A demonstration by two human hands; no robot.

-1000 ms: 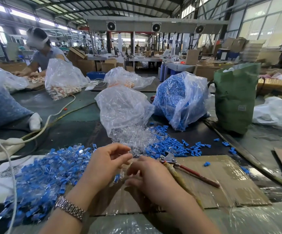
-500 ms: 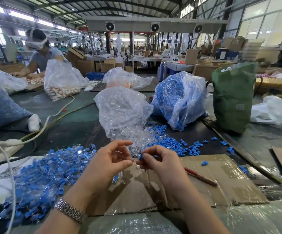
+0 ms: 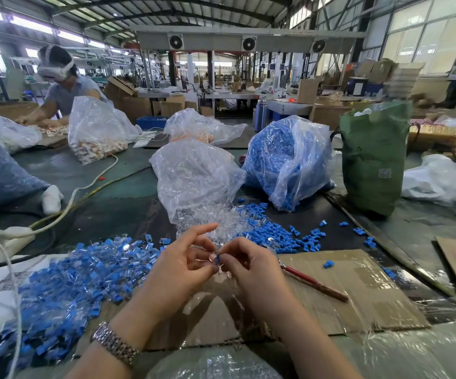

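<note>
My left hand (image 3: 183, 266) pinches a small clear plastic piece (image 3: 211, 259) between thumb and fingers. My right hand (image 3: 248, 266) pinches a small blue cap (image 3: 218, 257) and holds it against the clear piece, fingertips of both hands meeting above the cardboard sheet (image 3: 358, 291). A pile of joined blue-and-clear parts (image 3: 79, 283) lies to the left. Loose blue caps (image 3: 276, 236) and loose clear pieces (image 3: 221, 220) lie just beyond my hands.
A clear bag of clear pieces (image 3: 196, 179), a bag of blue caps (image 3: 289, 160) and a green sack (image 3: 371, 160) stand behind. A red-handled tool (image 3: 314, 283) lies on the cardboard. White cables (image 3: 65, 209) cross the left. Another person (image 3: 65, 88) works at far left.
My right hand rose from the cardboard, picked up a blue cap and brought it to the clear piece in my left hand. The tool is now partly uncovered.
</note>
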